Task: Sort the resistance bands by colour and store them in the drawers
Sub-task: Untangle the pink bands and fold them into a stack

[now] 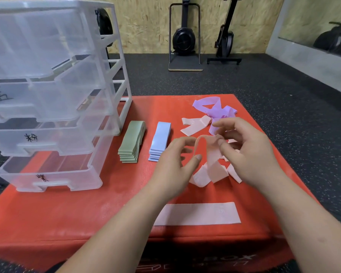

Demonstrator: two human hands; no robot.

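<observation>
Both forearms reach in from the bottom edge over a red padded box (87,213), and between them, closest to the camera, a flat pink band (197,213) lies crosswise on the box.

Further in, the right hand (246,152) pinches the top of a looped pink band (213,158) between thumb and fingers and holds it raised, with the lower end trailing onto the box. The left hand (173,164) sits at the loop's left edge with fingers curled, forefinger above and thumb below. Motion blur keeps me from telling whether it grips the band or only touches it. More loose pink bands (202,177) lie crumpled under and beside the hands, and another pink one (195,125) lies just behind them, beside a tangle of purple bands (211,107) near the far right corner.

Left of the hands, a neat stack of blue bands (159,140) and a neat stack of green bands (131,141) lie side by side, apart from each other.

On the left of the box stands a clear plastic drawer unit (114,85) with four drawers, each sticking out further than the one above. Three fronts carry black handwritten marks. The bottom drawer (47,174) looks to hold nothing.

Beyond the box are a dark speckled floor (205,81), a chipboard wall and two black gym machines (184,36).
</observation>
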